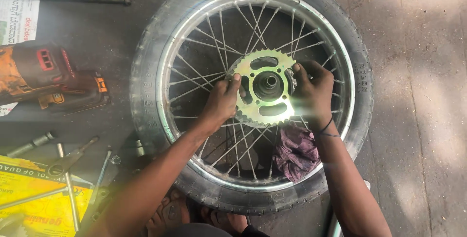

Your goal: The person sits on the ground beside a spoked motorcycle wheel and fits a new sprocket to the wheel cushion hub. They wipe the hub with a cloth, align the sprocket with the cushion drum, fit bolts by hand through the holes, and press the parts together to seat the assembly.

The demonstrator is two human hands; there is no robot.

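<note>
A spoked motorcycle wheel lies flat on the floor, filling the centre of the frame. At its hub, a toothed sprocket is gripped from both sides: the left hand pinches its left edge with curled fingers, the right hand clasps its right edge, fingers pressed together. A purple rag sits among the spokes just below the right hand. A cordless power tool and loose spanners lie at left.
</note>
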